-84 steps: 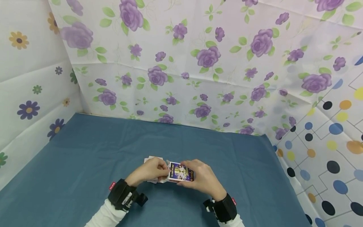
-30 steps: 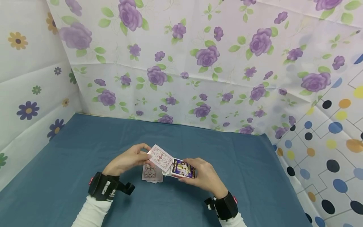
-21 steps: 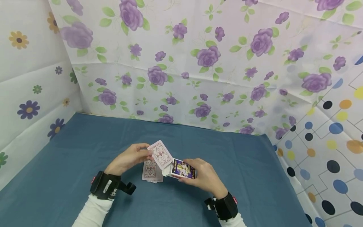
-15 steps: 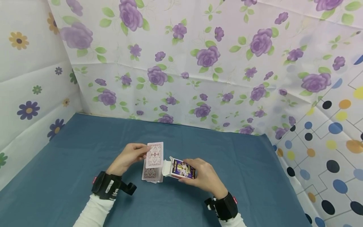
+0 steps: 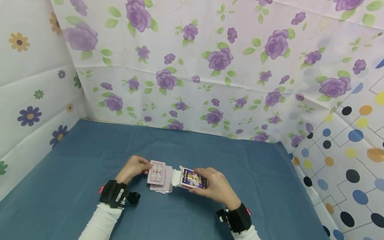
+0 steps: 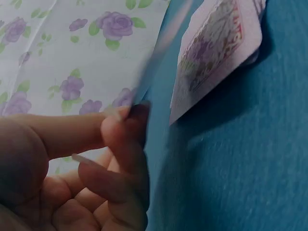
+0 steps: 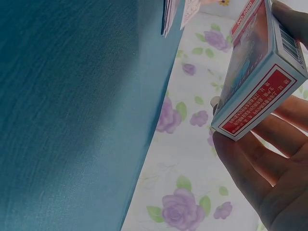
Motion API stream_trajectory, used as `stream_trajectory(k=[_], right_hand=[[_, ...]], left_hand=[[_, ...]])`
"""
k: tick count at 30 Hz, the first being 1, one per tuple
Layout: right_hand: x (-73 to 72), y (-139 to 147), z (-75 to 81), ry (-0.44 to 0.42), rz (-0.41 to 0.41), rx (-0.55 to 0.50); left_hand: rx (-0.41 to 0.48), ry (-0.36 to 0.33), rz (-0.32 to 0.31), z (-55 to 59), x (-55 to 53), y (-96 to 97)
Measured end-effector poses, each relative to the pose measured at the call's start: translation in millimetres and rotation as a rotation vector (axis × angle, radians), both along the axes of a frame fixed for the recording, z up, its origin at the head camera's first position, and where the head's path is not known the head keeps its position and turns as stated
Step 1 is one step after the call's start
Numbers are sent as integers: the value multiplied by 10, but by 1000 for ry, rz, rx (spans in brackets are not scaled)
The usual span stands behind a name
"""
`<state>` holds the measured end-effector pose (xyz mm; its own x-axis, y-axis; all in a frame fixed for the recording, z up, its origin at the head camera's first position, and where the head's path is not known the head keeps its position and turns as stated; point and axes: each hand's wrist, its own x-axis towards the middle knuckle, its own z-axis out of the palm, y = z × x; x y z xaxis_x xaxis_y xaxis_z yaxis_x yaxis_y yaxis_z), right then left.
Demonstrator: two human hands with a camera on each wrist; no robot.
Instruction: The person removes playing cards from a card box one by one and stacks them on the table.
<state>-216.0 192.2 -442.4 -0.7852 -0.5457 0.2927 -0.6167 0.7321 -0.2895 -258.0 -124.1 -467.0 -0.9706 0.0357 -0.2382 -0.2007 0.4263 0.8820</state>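
Note:
In the head view my left hand (image 5: 134, 168) pinches the left edge of a playing card (image 5: 157, 171), its patterned red-and-white back facing up. That card overlaps a loose pile of playing cards (image 5: 168, 184) on the blue cloth. From the left wrist, the pinched card (image 6: 161, 53) looks thin and blurred, apart from the pile (image 6: 216, 55). My right hand (image 5: 218, 188) grips a purple playing card box (image 5: 193, 179) by its sides, just right of the pile. The box's white flap (image 5: 176, 178) hangs open toward the cards. In the right wrist view, fingers and thumb hold the box (image 7: 262, 96) above the cloth.
A blue cloth (image 5: 240, 166) covers the table. Floral fabric (image 5: 195, 66) hangs behind it, with a daisy-print sheet (image 5: 30, 83) at left and a dotted sheet (image 5: 354, 166) at right. Black camera straps (image 5: 115, 195) sit on both wrists.
My left hand drew the card out of the box's open end, turned it upright, and brought it left and down over the pile. The right hand with the box has barely moved.

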Motion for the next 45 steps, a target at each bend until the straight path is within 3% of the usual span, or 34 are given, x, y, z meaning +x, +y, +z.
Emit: stream_trajectory(k=[4,8,14,23,26,29,31,33,36,38,45], right_hand=[[-3,1,-1,-2,-1,4],[-6,0,-9,-9,-5,4],[-11,-5,-26,-28,-18,15],[-20,-6,-42,-27,-20,15],[-19,-7,-46,-27,-16,15],[-18,-7,-46,-28,-13,11],[-17,-8,-44,-28,-9,9],[-18,-9,-39,-31,-5,5],[-21,-10,-32,-37,6,-4],[-23,-12,-29,-40,11,-10],[-11,-14,-44,-33,30,-18]], left_hand=[[-13,-22,-18,11,7,-15],[-88,-22,-13,5,14,-21],[-184,28,-24,-21,44,-3],[-222,75,-50,-36,64,78],[-250,133,-50,-17,89,116],[-274,249,-51,55,116,189],[-243,331,-86,126,131,256],[-170,386,-169,218,150,332],[-47,391,-336,334,203,450],[-23,367,-393,382,252,531],[-52,312,-380,316,368,719]])
